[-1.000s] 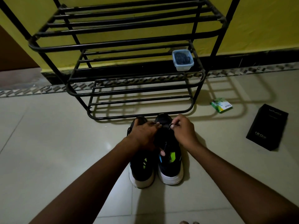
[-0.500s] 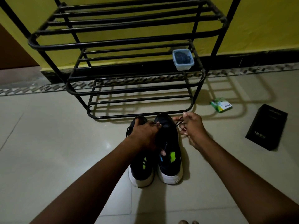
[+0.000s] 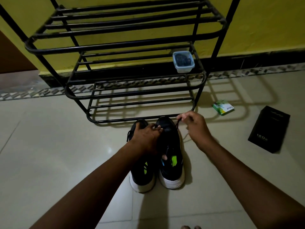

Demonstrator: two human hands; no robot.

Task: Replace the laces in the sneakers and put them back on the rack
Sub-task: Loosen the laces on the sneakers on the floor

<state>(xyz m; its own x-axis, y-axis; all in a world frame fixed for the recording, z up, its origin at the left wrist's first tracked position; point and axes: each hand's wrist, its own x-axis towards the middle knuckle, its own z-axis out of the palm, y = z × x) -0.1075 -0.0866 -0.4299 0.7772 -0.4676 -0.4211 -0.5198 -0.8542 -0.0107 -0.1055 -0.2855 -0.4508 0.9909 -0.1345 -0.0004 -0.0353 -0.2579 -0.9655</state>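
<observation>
Hands: left hand (image 3: 145,138) grips the right sneaker (image 3: 171,162) across its upper, fingers curled over the eyelet area. Right hand (image 3: 195,128) pinches the black lace (image 3: 177,124) at its fingertips, off to the side. Looks like lace removal. Keep the shoe pinned and pull in short draws in line with the eyelet so it doesn't snag. Right sneaker and left sneaker (image 3: 142,176) sit side by side on the floor (image 3: 49,162), just before the rack (image 3: 125,47). Toes point at the rack, heels at the person; long axis near-to-far.
</observation>
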